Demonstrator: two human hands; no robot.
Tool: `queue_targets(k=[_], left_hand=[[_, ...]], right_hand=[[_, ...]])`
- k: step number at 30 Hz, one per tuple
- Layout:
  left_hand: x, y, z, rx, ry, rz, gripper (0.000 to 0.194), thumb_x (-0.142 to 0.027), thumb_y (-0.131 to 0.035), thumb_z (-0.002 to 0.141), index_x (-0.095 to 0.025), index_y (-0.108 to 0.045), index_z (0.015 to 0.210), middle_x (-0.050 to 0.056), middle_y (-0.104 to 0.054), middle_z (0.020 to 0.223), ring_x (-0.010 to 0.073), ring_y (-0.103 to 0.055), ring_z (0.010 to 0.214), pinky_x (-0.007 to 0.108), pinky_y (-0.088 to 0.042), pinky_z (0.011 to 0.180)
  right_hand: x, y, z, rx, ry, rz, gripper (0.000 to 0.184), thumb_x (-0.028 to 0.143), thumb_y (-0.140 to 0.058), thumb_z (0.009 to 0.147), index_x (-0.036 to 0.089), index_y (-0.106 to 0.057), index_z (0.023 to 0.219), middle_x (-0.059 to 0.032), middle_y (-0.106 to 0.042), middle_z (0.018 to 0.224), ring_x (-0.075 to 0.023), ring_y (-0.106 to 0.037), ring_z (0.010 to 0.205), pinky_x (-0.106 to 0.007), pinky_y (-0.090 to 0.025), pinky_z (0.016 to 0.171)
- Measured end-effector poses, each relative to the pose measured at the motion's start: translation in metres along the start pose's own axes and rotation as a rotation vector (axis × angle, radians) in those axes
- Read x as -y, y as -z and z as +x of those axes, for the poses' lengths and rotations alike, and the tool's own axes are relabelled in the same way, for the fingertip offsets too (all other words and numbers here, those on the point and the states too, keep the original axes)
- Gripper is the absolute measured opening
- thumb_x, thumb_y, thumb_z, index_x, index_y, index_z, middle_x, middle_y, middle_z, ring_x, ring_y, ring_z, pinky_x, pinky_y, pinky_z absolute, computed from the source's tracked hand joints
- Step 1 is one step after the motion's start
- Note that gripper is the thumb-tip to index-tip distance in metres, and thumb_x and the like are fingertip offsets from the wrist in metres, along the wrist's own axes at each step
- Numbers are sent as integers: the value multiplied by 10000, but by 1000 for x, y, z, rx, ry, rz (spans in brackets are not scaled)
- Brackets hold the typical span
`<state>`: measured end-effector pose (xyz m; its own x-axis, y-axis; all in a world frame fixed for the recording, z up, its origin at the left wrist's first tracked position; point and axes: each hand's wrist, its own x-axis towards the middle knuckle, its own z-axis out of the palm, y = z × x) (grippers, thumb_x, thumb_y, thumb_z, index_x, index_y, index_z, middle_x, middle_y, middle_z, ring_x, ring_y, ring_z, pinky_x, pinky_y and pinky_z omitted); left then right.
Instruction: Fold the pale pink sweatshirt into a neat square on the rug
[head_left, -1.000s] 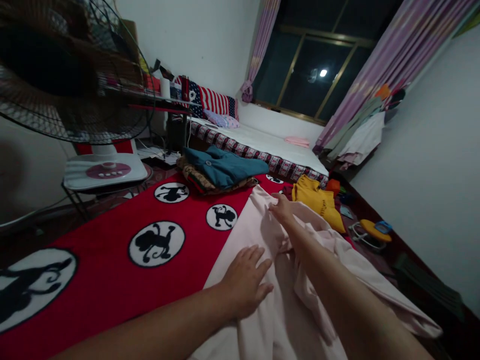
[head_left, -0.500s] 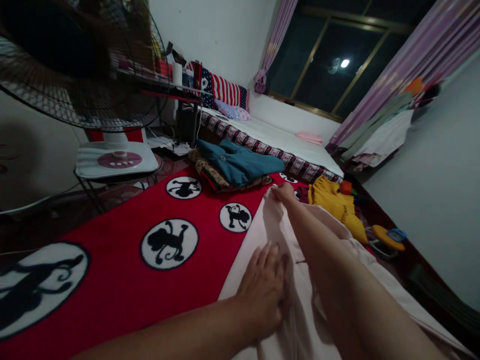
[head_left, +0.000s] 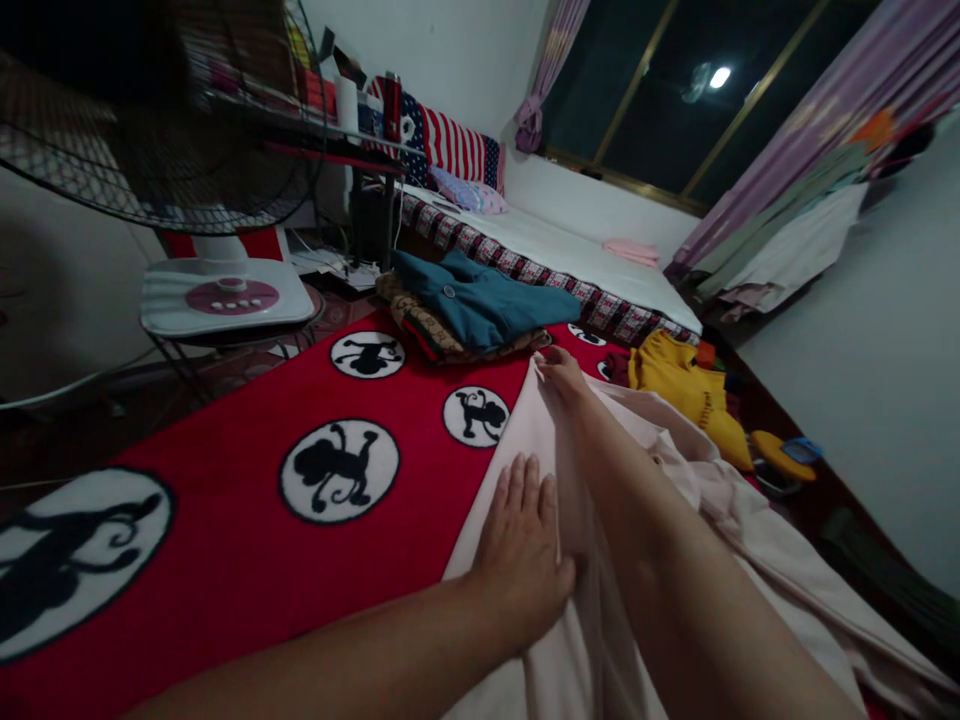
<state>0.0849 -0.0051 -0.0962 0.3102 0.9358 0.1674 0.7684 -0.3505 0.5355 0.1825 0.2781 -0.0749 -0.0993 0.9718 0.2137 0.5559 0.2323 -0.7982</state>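
Observation:
A pale pink garment [head_left: 765,540], its kind unclear, lies partly bunched on a red blanket [head_left: 247,580] printed with monkey figures in white circles. My left hand [head_left: 525,545] rests flat on the garment's left part, fingers stretched out. Farther off, my right hand [head_left: 561,376] pinches the garment's far corner between thumb and fingers. Just beyond that corner sits a pile of folded clothes, a teal one [head_left: 487,300] on top of a brown patterned one [head_left: 412,315]. My right forearm hides part of the pink cloth.
An electric fan [head_left: 232,290] stands on a stool at the left. To the right lie yellow clothing [head_left: 675,385] and a round yellow object [head_left: 780,455]. Behind are a second bed [head_left: 555,250], a cluttered table [head_left: 352,150] and clothes hanging [head_left: 802,240] by the wall.
The pink garment's far edge lies flatter and more spread to the right. My left hand has slid slightly forward along it. The right hand still grips the corner. The view has shifted a little.

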Motion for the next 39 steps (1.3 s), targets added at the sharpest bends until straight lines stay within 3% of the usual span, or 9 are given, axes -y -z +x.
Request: queue_targets(k=[3, 7, 12, 18, 24, 27, 33, 37, 39], left_hand=[[-2, 4, 1, 14, 21, 67, 812, -564, -416, 875, -40, -275, 1478, 177, -80, 1578, 337, 40, 1451, 506, -42, 1200], [-5, 11, 1, 4, 27, 151, 792, -591, -412, 878, -73, -315, 1469, 158, -124, 1578, 306, -12, 1462, 467, -58, 1204], [6, 19, 5, 46, -31, 239, 671, -498, -372, 931, -83, -342, 1457, 139, -199, 1568, 277, -88, 1463, 434, -75, 1199], [40, 35, 23, 238, -289, 260, 604, -473, -335, 961, -177, -287, 1486, 113, -159, 1580, 260, -98, 1462, 425, -113, 1178], [41, 33, 16, 167, -253, 300, 583, -443, -318, 972, -153, -300, 1477, 125, -179, 1573, 264, -107, 1460, 440, -114, 1176], [36, 37, -4, 223, -309, 289, 590, -452, -368, 952, -194, -299, 1478, 117, -143, 1580, 280, -94, 1460, 466, -134, 1169], [31, 83, -35, 603, -512, 53, 709, -362, -567, 844, -201, -304, 1482, 117, -137, 1572, 296, -127, 1451, 451, -163, 1169], [30, 106, -6, 915, -461, -225, 457, -260, -568, 815, -205, -606, 1266, 71, -542, 1378, 235, -527, 1243, 289, -417, 1013], [33, 104, 25, 865, -276, -250, 330, -278, -515, 842, -159, -707, 1083, 70, -729, 1054, 212, -680, 948, 253, -512, 799]], right_hand=[[-1, 0, -15, 64, 22, 21, 655, 116, -504, 692, 134, -449, 1344, -118, -578, 1310, -179, -546, 1194, -325, -454, 979], [2, 6, -55, 232, 181, -152, 634, 132, -533, 704, 170, -507, 1335, -79, -471, 1440, -216, -384, 1356, -422, -252, 1151], [3, 32, -140, 376, 183, -319, 504, 224, -463, 852, 175, -512, 1352, -81, -329, 1527, -220, -284, 1414, -401, -242, 1158], [25, 66, -248, 415, 260, -478, 554, 311, -449, 906, 136, -406, 1430, -163, -338, 1510, -245, -292, 1410, -460, -241, 1157], [56, 69, -332, 518, 308, -527, 633, 500, -466, 917, 242, -321, 1477, -119, -160, 1579, -282, -128, 1455, -556, -188, 1140], [58, 74, -354, 581, 325, -537, 598, 486, -473, 918, 243, -367, 1454, -121, -225, 1562, -281, -182, 1444, -572, -186, 1133], [76, 84, -365, 547, 408, -378, 453, 210, -544, 826, 213, -559, 1279, -111, -485, 1417, -219, -416, 1325, -385, -364, 1078], [91, 79, -365, 576, 431, -350, 453, 97, -512, 737, 211, -618, 1162, -93, -593, 1273, -199, -542, 1171, -317, -441, 983], [87, 75, -363, 585, 427, -374, 470, 111, -542, 712, 210, -623, 1165, -97, -576, 1306, -220, -546, 1172, -323, -456, 963]])
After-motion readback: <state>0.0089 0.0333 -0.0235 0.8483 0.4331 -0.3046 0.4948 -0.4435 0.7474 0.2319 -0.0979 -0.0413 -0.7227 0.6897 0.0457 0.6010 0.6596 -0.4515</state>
